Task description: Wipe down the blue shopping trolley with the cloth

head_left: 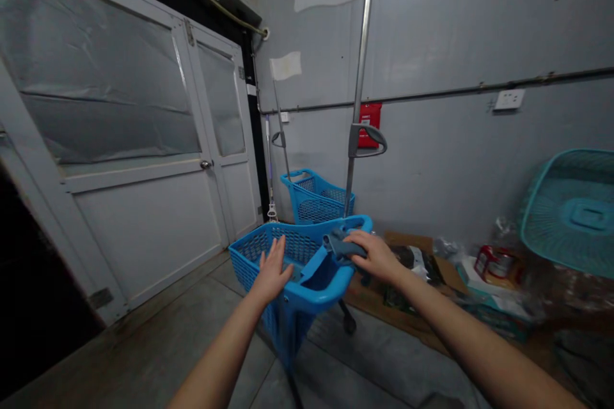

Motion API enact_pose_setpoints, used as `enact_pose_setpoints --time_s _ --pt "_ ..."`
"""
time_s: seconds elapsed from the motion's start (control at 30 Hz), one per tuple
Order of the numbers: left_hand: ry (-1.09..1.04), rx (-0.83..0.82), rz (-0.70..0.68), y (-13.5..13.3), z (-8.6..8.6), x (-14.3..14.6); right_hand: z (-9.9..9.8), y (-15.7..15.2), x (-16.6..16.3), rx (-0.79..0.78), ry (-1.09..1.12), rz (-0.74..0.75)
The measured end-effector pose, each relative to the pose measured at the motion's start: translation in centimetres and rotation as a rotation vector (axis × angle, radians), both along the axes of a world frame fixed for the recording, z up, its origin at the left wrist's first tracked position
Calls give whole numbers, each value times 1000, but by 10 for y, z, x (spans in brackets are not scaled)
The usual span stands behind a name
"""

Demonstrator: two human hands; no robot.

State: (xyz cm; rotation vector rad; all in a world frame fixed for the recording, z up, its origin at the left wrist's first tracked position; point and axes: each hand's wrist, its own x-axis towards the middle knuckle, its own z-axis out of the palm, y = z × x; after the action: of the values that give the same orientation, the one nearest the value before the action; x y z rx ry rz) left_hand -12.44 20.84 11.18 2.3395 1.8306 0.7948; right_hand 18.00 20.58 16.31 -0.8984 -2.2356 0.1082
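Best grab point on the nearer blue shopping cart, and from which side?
I'd take the rounded rail at the cart's near end, coming from the wearer's side, hand over the top. It faces the wearer, and the recess behind it looks roomy enough for curled fingers. The right hand and blue cloth occupy the right side, so favour the middle.
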Motion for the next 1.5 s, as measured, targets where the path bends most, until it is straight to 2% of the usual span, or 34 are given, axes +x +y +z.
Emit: enact_pose_setpoints --time_s 0.1,0.2,0.27,0.4,0.53,0.7,0.83,0.97,1.17,1.23,1.33,1.43,1.5 --pt "-3 26 67 -8 17 7 -4 -30 -21 -25 8 114" --pt "-26 -2 36 -30 33 26 -4 -36 -33 -47 -4 174" --pt "-16 -59 -9 -46 42 40 3 -20 -33 -51 -37 142" --pt "100 -114 -84 -65 49 61 20 40 -19 -89 -137 -170" --pt "214 -46 -44 -61 50 67 23 90 -2 -111 -156 -382" --pt "256 -24 0 -44 48 55 13 107 0 -103 -195 -417" --pt "262 -14 50 -35 45 30 9 99 -9 -80 -189 -381" --pt "263 -65 130 -31 47 -1 5 76 -12 -66 -155 -292" --pt "287 -123 142 -27 58 -31 9 35 6 -115 -113 -94" --pt "295 -119 125 -25 61 -32 12 24 10 -147 -116 -143" --pt "298 -114 70 -22 62 -25 14 10 -1 -142 -141 -364" --pt "298 -115 21 -20 61 -15 13 -4 -38 -51 -160 -520" --pt "300 -114 6 -19 61 -10 14 -13 -70 44 -185 -499"
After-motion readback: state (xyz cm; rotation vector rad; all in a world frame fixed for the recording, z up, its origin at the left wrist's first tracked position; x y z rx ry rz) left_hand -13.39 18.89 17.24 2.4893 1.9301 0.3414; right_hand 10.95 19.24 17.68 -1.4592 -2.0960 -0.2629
